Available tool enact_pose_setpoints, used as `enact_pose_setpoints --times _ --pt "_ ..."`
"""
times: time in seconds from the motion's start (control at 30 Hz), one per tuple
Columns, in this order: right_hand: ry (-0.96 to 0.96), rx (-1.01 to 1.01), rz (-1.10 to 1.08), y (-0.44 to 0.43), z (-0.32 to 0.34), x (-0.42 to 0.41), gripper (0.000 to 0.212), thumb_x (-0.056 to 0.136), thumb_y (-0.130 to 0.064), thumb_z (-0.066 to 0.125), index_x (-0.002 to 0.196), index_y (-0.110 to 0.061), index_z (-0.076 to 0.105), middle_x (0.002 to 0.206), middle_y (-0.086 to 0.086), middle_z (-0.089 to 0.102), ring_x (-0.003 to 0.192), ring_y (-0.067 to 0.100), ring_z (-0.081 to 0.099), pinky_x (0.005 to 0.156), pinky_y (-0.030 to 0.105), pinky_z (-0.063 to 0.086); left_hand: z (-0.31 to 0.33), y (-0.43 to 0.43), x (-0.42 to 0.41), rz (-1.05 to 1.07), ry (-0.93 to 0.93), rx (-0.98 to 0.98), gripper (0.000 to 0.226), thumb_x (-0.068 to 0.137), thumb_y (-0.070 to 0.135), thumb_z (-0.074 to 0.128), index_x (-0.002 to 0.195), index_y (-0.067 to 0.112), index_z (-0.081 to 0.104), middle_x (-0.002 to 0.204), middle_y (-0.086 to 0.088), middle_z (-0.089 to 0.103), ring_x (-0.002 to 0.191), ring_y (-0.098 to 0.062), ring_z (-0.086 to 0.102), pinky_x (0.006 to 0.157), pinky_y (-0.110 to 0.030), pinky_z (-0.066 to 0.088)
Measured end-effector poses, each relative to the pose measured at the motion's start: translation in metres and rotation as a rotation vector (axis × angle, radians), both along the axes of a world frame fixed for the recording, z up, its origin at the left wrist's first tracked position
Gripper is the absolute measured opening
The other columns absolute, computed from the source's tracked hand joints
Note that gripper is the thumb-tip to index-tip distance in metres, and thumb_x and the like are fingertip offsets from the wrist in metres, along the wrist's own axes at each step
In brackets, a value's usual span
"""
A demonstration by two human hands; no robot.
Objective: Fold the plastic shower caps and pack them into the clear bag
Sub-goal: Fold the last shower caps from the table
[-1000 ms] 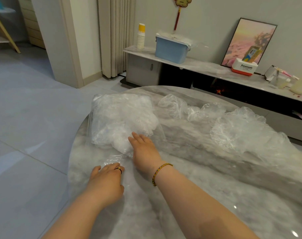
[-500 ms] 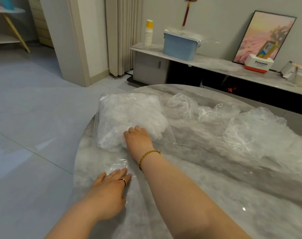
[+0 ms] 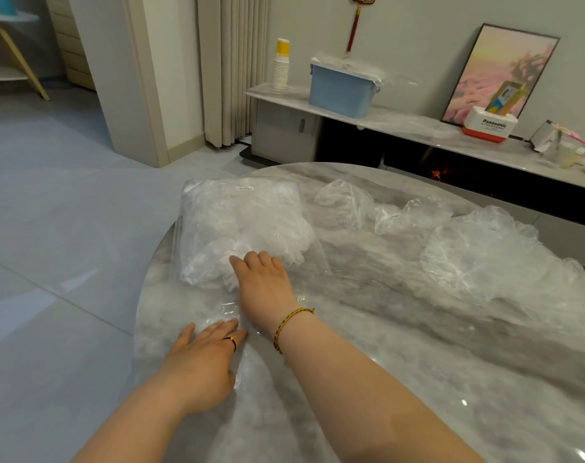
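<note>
Head view. Bag (image 3: 229,310) centre frame on table (image 3: 418,379), stuffed with packed caps (image 3: 247,222). My right hand (image 3: 264,289) flat, fingers straight, pressing packed caps' near edge. My left hand (image 3: 200,362) flat on bag film, lower left, gripping nothing. Loose caps (image 3: 484,259) at right.

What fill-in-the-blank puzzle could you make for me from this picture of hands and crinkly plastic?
1. The right hand, pressing on the stuffed clear plastic bag, has a braided ____ around its wrist.
2. The left hand wears a dark ____ on one finger.
3. On the round grey marble table, the loose crinkled clear shower caps lie to the ____ of the bag.

Missing words: bracelet; ring; right.
</note>
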State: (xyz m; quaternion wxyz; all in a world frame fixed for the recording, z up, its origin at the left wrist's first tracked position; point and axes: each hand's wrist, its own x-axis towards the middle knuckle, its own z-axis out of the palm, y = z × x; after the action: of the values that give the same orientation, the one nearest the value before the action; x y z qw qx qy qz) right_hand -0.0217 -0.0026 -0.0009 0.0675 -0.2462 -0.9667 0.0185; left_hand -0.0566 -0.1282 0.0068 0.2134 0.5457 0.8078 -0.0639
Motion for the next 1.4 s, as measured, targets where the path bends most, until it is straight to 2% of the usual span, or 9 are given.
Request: enact_pose_setpoints --times 0.27,0.37,0.57,0.67,0.73,0.8,0.93,1.13,1.4 --pt "0.151 -0.037 0.152 -0.001 0.009 0.039 0.046 0.078 0.009 0.038 0.121 0.002 0.055 0.12 0.016 0.057 0.117 0.03 0.048 0.096 0.032 0.034 0.003 0.007 0.005 0.122 0.007 0.098 0.066 0.093 0.017 0.037 0.148 0.026 0.003 0.154 0.009 0.016 0.141 -0.009 0.017 0.116 -0.035 -0.001" --pt "0.391 -0.028 0.104 -0.002 0.006 0.055 0.043 0.065 -0.006 0.031 0.086 -0.002 0.069 0.083 0.01 0.068 0.076 0.027 0.066 0.061 0.027 0.054 0.004 0.01 0.008 0.165 0.013 0.155 0.071 0.092 0.015 0.036 0.147 0.03 -0.006 0.15 0.008 0.026 0.136 -0.01 0.027 0.116 -0.037 0.001" --pt "0.626 0.229 -0.054 0.032 0.008 0.118 0.027 0.068 -0.009 0.04 0.091 -0.011 0.054 0.073 0.008 0.063 0.075 0.015 0.042 0.068 0.025 0.034 -0.002 0.021 0.016 0.145 0.128 0.416 0.059 0.088 0.01 0.042 0.143 0.027 0.026 0.14 0.013 0.039 0.134 -0.008 0.029 0.108 -0.025 0.008" --pt "0.501 0.21 -0.341 0.057 0.009 0.154 0.024 0.071 -0.007 0.046 0.084 -0.007 0.065 0.078 0.007 0.065 0.077 0.019 0.057 0.07 0.023 0.036 -0.009 0.03 0.026 0.01 0.046 0.776 0.05 0.058 -0.014 0.053 0.09 0.021 0.07 0.095 0.007 0.068 0.099 -0.016 0.062 0.083 -0.021 0.026" --pt "0.33 0.086 -0.535 0.075 0.012 0.179 0.029 0.083 -0.001 0.048 0.108 0.0 0.062 0.115 0.014 0.059 0.108 0.028 0.054 0.087 0.021 0.034 -0.011 0.035 0.038 -0.152 0.003 0.881 0.04 0.04 -0.005 0.05 0.062 0.023 0.068 0.071 0.012 0.067 0.075 -0.007 0.06 0.069 -0.012 0.036" --pt "0.153 0.004 -0.639 0.093 0.008 0.205 0.04 0.094 -0.005 0.04 0.134 -0.007 0.042 0.149 0.011 0.027 0.138 0.026 0.023 0.108 0.026 0.018 -0.018 0.037 0.052 -0.249 -0.015 0.827 0.041 0.049 0.004 0.043 0.064 0.03 0.07 0.073 0.018 0.067 0.069 -0.002 0.062 0.059 -0.009 0.044" --pt "-0.169 0.014 -0.748 0.116 0.003 0.228 0.045 0.094 -0.002 0.035 0.138 -0.012 0.033 0.156 0.012 -0.004 0.144 0.027 -0.002 0.116 0.034 0.004 -0.041 0.043 0.063 -0.401 -0.043 0.676 0.047 0.047 0.008 0.043 0.071 0.034 0.075 0.082 0.02 0.07 0.065 0.001 0.067 0.059 -0.011 0.049" --pt "-0.23 -0.044 -0.872 0.144 -0.01 0.223 0.043 0.091 -0.006 0.033 0.133 -0.011 0.04 0.141 0.011 0.036 0.131 0.029 0.03 0.113 0.037 0.018 -0.049 0.048 0.06 -0.384 -0.005 0.648 0.057 0.054 0.015 0.024 0.072 0.036 0.074 0.084 0.022 0.07 0.07 0.004 0.066 0.058 -0.01 0.049" --pt "-0.156 0.094 -0.621 0.117 -0.02 0.227 0.042 0.086 -0.003 0.039 0.126 -0.013 0.048 0.134 0.001 0.042 0.125 0.027 0.032 0.112 0.037 0.01 -0.046 0.05 0.064 -0.389 0.004 0.694 0.046 0.051 0.015 0.037 0.069 0.039 0.072 0.079 0.03 0.066 0.067 0.01 0.063 0.056 -0.002 0.042"
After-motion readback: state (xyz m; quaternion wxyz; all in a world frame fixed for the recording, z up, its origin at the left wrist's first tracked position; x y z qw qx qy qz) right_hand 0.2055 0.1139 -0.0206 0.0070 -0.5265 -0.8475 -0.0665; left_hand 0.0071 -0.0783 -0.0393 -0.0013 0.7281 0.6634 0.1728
